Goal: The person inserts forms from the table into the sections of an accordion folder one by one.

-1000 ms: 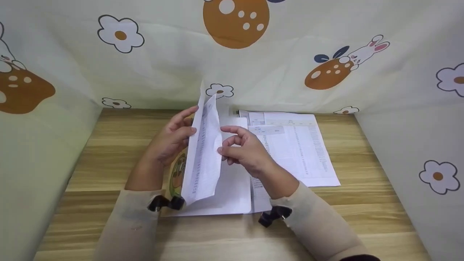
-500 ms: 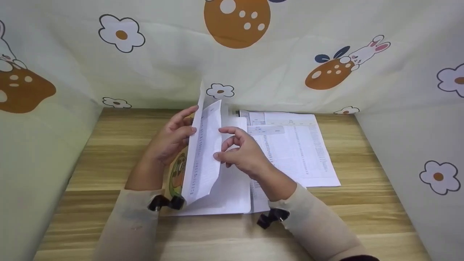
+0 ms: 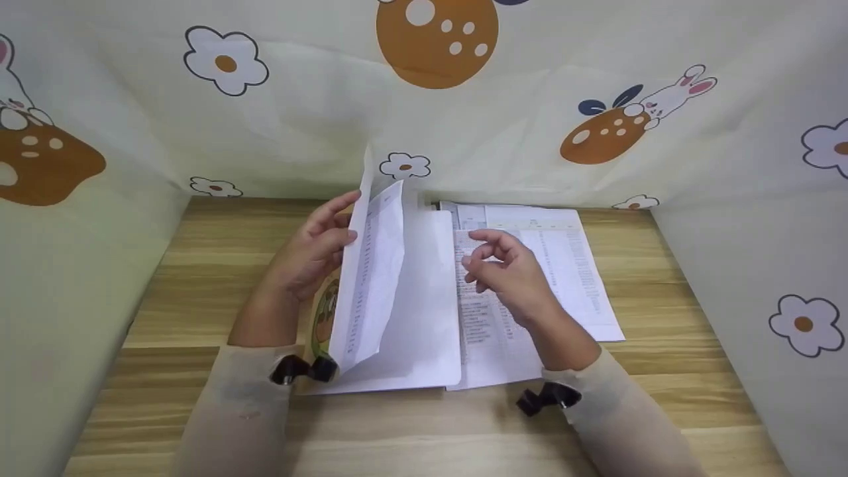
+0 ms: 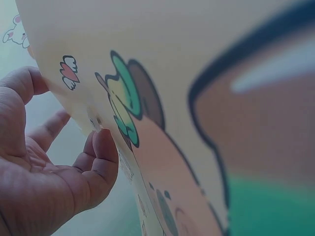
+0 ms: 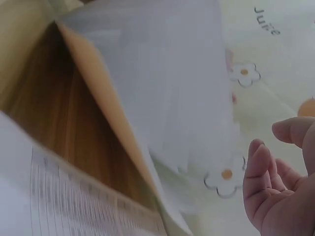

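Observation:
In the head view my left hand grips the upright cover of a booklet, fingers behind and thumb in front. The left wrist view shows the cover's outer face, with cartoon drawings. A loose printed sheet stands against its white inner side. The booklet's white right-hand panel lies flat on the table. My right hand hovers over the printed papers to the right, its fingers loosely bent and holding nothing. In the right wrist view that hand is apart from the paper.
Several printed sheets lie overlapping at the right, partly under the booklet's edge. They rest on a wood-grain table. Pale cloth printed with rabbits and flowers walls in the back and both sides.
My right hand has let go of the loose printed sheet and moved right, over the papers. The sheet stays leaning by the cover. My left hand keeps its grip in place.

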Demonstrator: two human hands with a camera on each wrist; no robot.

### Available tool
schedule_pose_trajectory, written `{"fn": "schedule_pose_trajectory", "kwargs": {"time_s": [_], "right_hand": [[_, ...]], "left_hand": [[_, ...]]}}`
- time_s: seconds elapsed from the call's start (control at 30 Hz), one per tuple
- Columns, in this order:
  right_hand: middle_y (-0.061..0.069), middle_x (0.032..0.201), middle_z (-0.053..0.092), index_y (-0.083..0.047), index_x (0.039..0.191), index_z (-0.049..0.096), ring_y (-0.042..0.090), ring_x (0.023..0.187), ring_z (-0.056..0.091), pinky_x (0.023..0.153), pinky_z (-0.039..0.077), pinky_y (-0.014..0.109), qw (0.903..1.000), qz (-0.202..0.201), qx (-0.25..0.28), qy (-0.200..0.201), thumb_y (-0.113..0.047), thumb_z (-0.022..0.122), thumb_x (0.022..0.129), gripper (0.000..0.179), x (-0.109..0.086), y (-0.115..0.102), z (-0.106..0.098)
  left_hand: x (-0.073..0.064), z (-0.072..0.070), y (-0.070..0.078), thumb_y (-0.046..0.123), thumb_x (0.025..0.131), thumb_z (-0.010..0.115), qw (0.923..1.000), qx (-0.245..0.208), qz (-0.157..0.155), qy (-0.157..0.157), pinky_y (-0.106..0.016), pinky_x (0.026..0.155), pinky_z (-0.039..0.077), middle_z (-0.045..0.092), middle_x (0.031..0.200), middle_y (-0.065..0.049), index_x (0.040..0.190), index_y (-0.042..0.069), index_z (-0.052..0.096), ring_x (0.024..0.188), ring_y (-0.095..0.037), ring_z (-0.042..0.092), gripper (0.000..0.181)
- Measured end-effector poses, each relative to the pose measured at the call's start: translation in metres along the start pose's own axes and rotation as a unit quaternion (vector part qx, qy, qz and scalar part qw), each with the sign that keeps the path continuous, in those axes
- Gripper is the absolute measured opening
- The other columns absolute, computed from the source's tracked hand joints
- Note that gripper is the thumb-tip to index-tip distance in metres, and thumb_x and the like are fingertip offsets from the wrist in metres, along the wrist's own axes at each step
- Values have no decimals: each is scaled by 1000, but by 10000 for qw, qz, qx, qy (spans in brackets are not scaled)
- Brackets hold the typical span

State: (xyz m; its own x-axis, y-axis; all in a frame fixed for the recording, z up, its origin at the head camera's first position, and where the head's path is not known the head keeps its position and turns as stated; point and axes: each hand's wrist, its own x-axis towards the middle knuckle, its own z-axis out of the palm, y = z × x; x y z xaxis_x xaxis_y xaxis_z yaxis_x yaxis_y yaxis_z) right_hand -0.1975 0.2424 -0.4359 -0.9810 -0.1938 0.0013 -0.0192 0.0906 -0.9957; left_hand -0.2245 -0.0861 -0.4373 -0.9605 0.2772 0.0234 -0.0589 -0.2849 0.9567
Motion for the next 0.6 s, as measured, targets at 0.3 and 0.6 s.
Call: {"fn": "schedule_pose_trajectory", "kwargs": {"time_s": [0.3, 0.6], "right_hand": [[1, 101, 68, -14, 141, 61, 21, 90, 76, 73, 60, 27, 9956, 483, -437, 667, -15, 76, 97, 46, 1, 16, -48], [1, 107, 67, -12, 144, 59, 21, 96, 76, 74, 60, 28, 9877, 845, -998, 859, -14, 77, 95, 53, 0, 35, -79]], "left_hand": [[-1, 0, 1, 0, 100, 53, 10000, 19, -27, 41, -34, 89, 60, 52, 138, -20, 164, 15, 41, 117, -33, 64, 67], [0, -1, 0, 0, 101, 53, 10000, 9, -49, 49, -31, 84, 59, 57, 131, -13, 164, 16, 41, 111, -28, 67, 67]]}}
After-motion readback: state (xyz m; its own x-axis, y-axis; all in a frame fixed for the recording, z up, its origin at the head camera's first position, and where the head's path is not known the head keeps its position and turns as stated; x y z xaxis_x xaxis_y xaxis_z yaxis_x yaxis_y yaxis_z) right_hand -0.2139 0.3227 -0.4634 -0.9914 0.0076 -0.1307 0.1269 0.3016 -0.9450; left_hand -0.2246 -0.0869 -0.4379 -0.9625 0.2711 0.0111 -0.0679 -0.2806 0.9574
